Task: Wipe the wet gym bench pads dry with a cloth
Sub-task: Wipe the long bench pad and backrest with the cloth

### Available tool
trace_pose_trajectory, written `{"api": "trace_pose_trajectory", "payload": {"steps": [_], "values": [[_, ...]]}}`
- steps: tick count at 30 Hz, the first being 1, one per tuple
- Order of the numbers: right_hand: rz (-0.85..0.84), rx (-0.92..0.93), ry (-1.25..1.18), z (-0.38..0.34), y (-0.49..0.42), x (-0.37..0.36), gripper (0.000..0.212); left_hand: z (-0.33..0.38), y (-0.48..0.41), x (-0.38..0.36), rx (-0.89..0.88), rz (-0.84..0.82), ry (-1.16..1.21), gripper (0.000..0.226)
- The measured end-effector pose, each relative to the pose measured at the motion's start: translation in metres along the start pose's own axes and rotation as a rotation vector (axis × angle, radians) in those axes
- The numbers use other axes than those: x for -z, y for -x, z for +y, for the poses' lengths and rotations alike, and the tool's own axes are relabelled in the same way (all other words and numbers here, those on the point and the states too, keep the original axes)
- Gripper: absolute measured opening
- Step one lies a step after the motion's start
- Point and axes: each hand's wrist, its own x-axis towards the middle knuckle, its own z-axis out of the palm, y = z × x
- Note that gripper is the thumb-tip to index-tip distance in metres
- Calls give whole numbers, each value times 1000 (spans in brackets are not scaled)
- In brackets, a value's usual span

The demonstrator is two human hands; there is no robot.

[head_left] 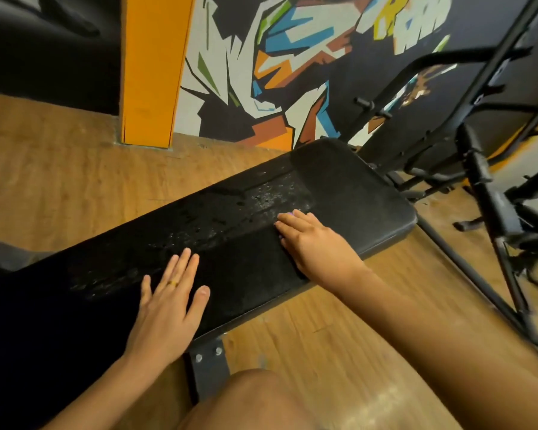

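Gym bench pad [121,259] is lying wet, droplets [261,197] beading at 11 o'clock from right hand [314,243]. Left hand [168,308] and right are pressing flat, fingers straight, gripping nothing. Right is seemingly pinning a black cloth [354,187]. Risk: the palm slipping off the unheld cloth and smearing water.

Head-worn view, angled down, close over bench [354,187]

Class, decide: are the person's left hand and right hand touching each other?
Apart. The head view shows the left hand and the right hand lying on the bench, with dark surface plainly between them.
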Motion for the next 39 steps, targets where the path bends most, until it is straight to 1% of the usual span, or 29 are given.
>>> {"api": "trace_pose_trajectory", "payload": {"steps": [1,5,8,12,15,18,21,24,26,28,32,34,36,39], "values": [[16,-23,17,14,2,6,38,0,0,1,0,-3,-3,73],[107,-228,33,53,5,26,37,3,-1,1,16,4,-1,73],[72,-276,3,48,6,23,42,3,-1,0,22,5,-8,73],[3,-211,-34,46,23,26,49,1,-1,-3,35,5,-19,74],[-29,-152,-50,50,24,31,50,0,-1,-5,23,18,6,71],[-51,-126,-33,55,-2,27,50,1,-2,-2,22,20,15,71],[-9,-105,-33,59,-46,23,45,1,-2,-2,39,21,9,72],[1,-145,-23,63,-91,23,39,1,-1,-2,31,14,23,73],[-2,-169,-21,69,-100,26,40,1,-1,-1,20,12,41,72],[-10,-143,-36,68,-82,30,42,1,0,1,21,10,39,71],[-26,-67,-40,57,-17,34,42,3,0,0,18,15,32,69],[-35,-73,-21,59,-14,29,44,2,1,1,5,23,44,69],[-28,-87,-15,63,-35,25,45,3,0,1,-1,36,61,69],[-11,-117,0,67,-98,17,38,4,-1,1,-1,38,62,69]]}}
